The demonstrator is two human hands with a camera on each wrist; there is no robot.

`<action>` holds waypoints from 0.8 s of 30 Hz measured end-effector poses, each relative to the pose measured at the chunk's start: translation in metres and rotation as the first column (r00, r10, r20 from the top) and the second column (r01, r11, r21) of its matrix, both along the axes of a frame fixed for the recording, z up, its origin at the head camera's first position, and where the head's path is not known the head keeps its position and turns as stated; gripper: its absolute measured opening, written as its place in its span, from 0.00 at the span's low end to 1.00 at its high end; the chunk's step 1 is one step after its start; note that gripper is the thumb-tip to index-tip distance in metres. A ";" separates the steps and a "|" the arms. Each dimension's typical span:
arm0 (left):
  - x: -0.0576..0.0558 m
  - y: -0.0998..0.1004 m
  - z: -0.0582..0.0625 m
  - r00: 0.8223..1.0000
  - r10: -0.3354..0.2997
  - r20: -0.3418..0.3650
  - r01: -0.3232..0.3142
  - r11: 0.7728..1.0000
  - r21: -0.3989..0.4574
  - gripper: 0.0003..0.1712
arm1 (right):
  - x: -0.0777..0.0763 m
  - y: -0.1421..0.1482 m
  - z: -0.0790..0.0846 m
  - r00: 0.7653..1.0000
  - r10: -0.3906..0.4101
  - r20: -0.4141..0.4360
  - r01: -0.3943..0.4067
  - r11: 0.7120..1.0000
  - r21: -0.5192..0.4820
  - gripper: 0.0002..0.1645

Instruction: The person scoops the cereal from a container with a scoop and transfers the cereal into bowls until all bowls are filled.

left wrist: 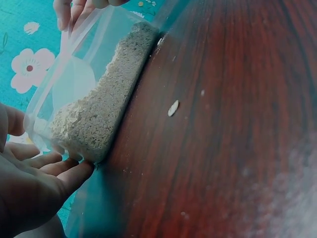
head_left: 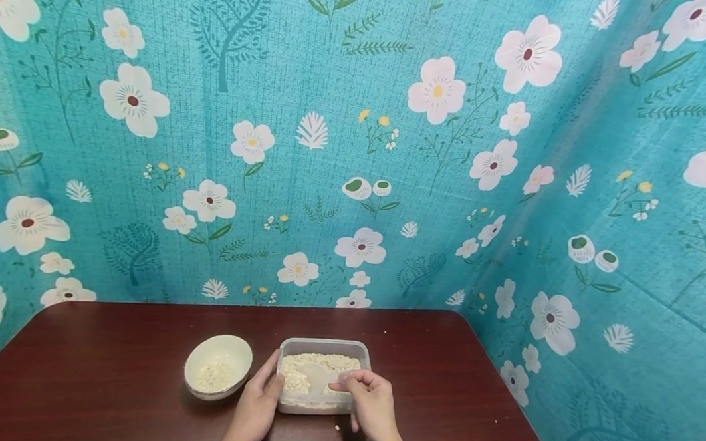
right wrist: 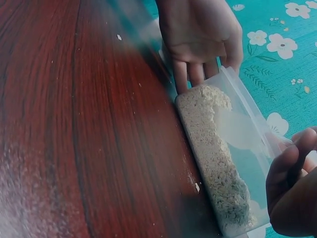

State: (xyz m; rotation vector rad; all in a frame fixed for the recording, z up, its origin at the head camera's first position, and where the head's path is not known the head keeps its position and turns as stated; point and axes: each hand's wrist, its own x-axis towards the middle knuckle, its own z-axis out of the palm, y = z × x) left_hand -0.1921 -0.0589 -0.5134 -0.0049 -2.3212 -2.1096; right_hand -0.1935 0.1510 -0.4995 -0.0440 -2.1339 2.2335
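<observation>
A clear plastic container [head_left: 323,408] stands on the table with a layer of pale oat flakes [head_left: 330,360] in it. Its far left wall meets my left hand [head_left: 256,404], whose fairly straight fingers [left wrist: 74,176] press against that end. A white scoop [head_left: 317,377] with a broad rounded blade lies in the flakes. My right hand [head_left: 371,399] pinches its handle end over the container's near right rim; the fingers hide most of the handle. Through the clear wall, the right wrist view shows the scoop [right wrist: 240,129] above the flakes.
Left of the container stands a white bowl [head_left: 230,350] with some oat flakes [head_left: 214,376] at its bottom. Several stray flakes [left wrist: 173,108] lie on the dark red wooden table [head_left: 116,379]. A teal flowered cloth [head_left: 304,203] hangs behind the table and along its right side.
</observation>
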 end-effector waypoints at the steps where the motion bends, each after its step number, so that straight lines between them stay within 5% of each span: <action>1: 0.000 0.000 0.000 1.000 0.000 -0.002 0.000 1.000 0.002 0.31 | 0.000 0.000 0.000 1.000 0.000 0.008 0.000 1.000 -0.006 0.13; 24: 0.001 0.004 -0.003 0.999 0.016 -0.041 -0.017 1.000 -0.018 0.30 | 0.007 -0.004 0.002 0.998 0.003 0.069 0.008 0.988 -0.155 0.11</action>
